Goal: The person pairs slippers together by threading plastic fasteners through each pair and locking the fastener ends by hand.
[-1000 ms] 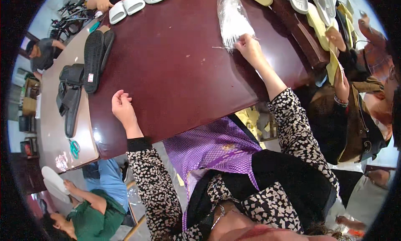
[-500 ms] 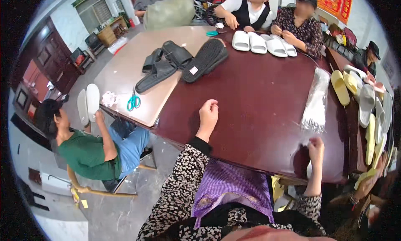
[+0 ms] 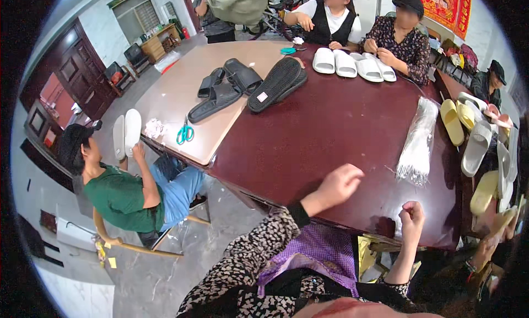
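My left hand [image 3: 337,186] is over the near part of the dark red table [image 3: 319,131], fingers curled together; nothing shows between them. To its right, my right hand [image 3: 412,216] is raised at the table's near edge with the fingers pinched in. Whatever it may hold is too small to make out. Just beyond the right hand lies a bundle of thin clear plastic strips [image 3: 417,144], its frayed ends toward me. Several black slippers [image 3: 220,95] lie at the far left of the table, one [image 3: 277,85] sole up. White slippers [image 3: 345,63] stand in a row at the far edge.
Teal-handled scissors [image 3: 185,133] and crumpled white scraps [image 3: 156,128] lie on the beige board [image 3: 165,100]. Yellow, grey and pink slippers [image 3: 476,141] crowd the right side. A person in green [image 3: 124,194] holds white slippers at the left; other people sit across the table.
My left hand has swung right and nearer, toward my right hand. The right hand has dropped slightly closer to me. At the back, the person with the large green sack has shifted.
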`<state>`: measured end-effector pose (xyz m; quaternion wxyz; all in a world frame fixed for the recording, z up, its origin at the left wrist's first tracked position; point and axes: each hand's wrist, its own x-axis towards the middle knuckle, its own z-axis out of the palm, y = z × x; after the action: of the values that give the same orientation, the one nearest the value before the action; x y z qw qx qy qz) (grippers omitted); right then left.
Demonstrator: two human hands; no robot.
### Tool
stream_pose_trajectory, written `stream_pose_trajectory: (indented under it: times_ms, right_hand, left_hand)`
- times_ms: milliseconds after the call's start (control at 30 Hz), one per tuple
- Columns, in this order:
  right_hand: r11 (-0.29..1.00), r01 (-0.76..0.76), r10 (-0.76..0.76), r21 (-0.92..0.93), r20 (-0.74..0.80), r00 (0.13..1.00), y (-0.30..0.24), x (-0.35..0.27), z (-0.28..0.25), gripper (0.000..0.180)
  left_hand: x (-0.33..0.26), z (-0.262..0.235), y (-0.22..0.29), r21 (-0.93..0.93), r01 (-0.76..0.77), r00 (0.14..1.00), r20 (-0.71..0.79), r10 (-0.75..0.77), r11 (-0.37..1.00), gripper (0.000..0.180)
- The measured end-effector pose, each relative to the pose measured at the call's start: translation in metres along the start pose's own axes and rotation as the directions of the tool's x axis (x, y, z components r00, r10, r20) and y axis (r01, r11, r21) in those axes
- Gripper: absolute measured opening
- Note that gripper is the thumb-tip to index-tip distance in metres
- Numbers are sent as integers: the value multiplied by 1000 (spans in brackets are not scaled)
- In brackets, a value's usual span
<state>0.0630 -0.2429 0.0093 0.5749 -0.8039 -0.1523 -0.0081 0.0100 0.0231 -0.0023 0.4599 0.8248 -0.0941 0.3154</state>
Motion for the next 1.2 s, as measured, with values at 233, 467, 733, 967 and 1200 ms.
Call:
stream_pose_trajectory:
  times_ms: [233, 467, 733, 967, 1200]
  right_hand:
    - [997, 53, -57, -58, -63, 996, -14, -5, 6, 10]
    - [992, 15, -18, 128, 25, 1000, -37, 10, 3, 9]
    - [968, -25, -39, 250, 248, 968, -26, 28, 3, 13]
    - [833, 359, -330, -421, 142, 933, 12, 125, -7, 29]
    - [598, 289, -302, -747, 124, 945, 80, 188, -9, 33]
  left_hand:
    - [24, 88, 21, -100, -239, 938, 233, 256, 966, 26]
    - [49, 106, 9, -280, -113, 918, 338, 208, 953, 27]
    - [46, 105, 0, -260, -83, 938, 306, 164, 962, 16]
    - [41, 102, -3, -554, 178, 976, 207, -73, 813, 7]
    - [46, 98, -9, -642, 292, 956, 216, -199, 709, 7]
